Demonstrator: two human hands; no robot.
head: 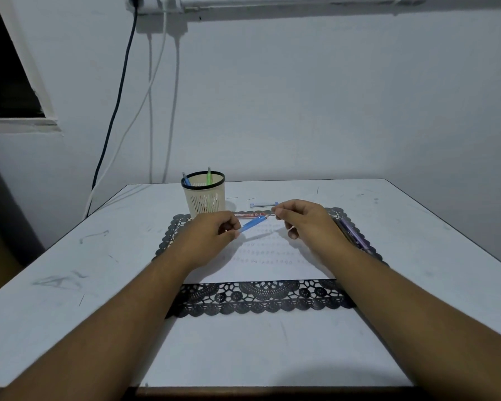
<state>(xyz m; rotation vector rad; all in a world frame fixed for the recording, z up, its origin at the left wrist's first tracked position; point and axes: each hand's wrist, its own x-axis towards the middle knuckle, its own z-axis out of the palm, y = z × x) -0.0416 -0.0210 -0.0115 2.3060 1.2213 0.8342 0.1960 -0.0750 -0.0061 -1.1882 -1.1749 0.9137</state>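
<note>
A pale wall with hanging cables stood behind the scuffed white tabletop. A black lace mat lay on it, under a sheet of paper. A mesh cup holding two pens stood at the mat's far left corner. Above the paper, the left hand pinched the near end of a blue pencil. The right hand pinched its far tip between thumb and forefinger, its other fingers curled.

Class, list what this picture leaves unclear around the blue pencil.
Head view: whatever the right hand pinches at the tip of the blue pencil is too small.
Head view: the left hand hides the pencil's rear end.
Head view: writing on the paper is blurred.
</note>
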